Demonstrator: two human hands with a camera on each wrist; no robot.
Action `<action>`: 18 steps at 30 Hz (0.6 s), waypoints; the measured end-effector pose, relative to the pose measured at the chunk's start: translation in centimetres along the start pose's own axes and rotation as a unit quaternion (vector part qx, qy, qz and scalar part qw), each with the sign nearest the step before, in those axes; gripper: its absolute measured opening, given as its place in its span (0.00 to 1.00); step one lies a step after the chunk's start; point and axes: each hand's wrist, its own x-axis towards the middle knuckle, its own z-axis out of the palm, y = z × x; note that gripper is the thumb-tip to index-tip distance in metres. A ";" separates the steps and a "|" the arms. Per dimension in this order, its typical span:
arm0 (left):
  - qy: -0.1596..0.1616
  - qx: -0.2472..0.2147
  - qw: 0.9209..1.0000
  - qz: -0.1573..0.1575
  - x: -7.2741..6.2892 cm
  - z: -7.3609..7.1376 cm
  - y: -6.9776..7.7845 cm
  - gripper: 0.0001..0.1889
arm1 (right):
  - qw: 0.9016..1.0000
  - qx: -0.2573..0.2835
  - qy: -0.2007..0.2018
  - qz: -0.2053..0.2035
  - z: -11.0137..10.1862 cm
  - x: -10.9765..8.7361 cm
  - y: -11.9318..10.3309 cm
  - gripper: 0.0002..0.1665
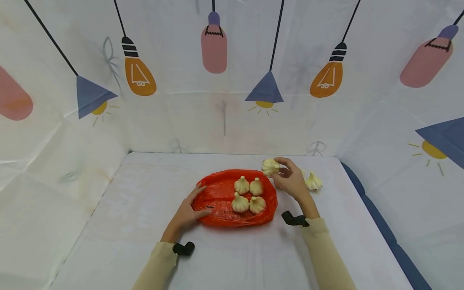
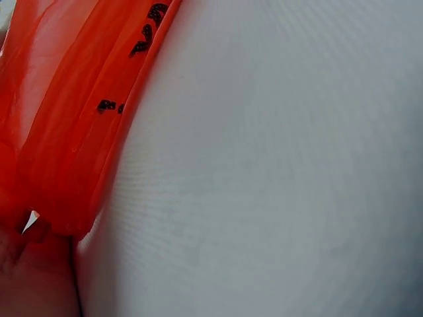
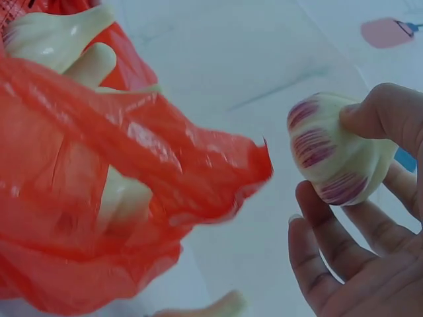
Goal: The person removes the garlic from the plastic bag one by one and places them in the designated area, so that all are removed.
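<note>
My right hand [image 1: 291,183] pinches a garlic bulb [image 1: 270,166] between thumb and fingers, above the back right rim of a red plastic bag [image 1: 217,191]. In the right wrist view, the held bulb's purple-streaked side [image 3: 327,148] shows, apart from the bag's crumpled edge [image 3: 218,165]. Several pale garlic bulbs [image 1: 241,203] sit in the right half of the spread bag. My left hand [image 1: 188,210] grips the bag's left end, thumb over the near rim and fingers at the far side. The left wrist view shows only a sliver of that hand beside the red plastic [image 2: 86,132].
Another garlic bulb [image 1: 313,182] lies on the white table [image 1: 145,193], right of my right hand; a further one is partly hidden behind that hand. White sheeting with printed lamps hangs behind and at both sides. A dark blue edge [image 1: 380,221] runs along the right.
</note>
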 end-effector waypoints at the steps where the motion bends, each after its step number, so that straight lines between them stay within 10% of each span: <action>1: 0.000 -0.001 1.000 -0.003 0.0 0.1 0.0 0.46 | 1.000 0.006 0.010 0.000 -0.3 -0.2 0.1 0.31; 18: 0.006 0.047 0.999 -0.006 0.0 0.1 -0.1 0.43 | 0.995 0.009 0.095 -0.019 -3.9 -2.6 1.9 0.32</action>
